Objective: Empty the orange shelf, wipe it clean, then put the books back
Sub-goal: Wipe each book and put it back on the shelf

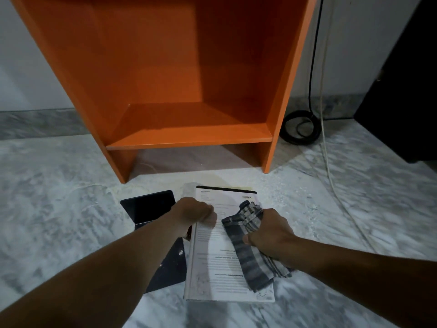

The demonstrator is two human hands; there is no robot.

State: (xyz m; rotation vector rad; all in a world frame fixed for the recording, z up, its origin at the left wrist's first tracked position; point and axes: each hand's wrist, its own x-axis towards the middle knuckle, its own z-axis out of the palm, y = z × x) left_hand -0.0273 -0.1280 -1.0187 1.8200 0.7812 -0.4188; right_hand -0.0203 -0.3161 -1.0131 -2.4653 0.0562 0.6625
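Right fingers (268, 217) grip a cloth (249, 263) over the book (212, 278) before the orange shelf (189, 136); left fingers (207, 213) seemingly pinch it.

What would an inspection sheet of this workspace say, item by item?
Surface: marble floor, pale dusty patches.
Job's things: orange shelf empty; white book flat on floor before it; striped cloth over book.
Clutter: dark flat object left of book.
Hands: left hand grips book's left edge; right hand grips cloth.
Cables: black cable coiled right of shelf; pale cord along floor.
Surroundings: white wall; dark furniture at right.
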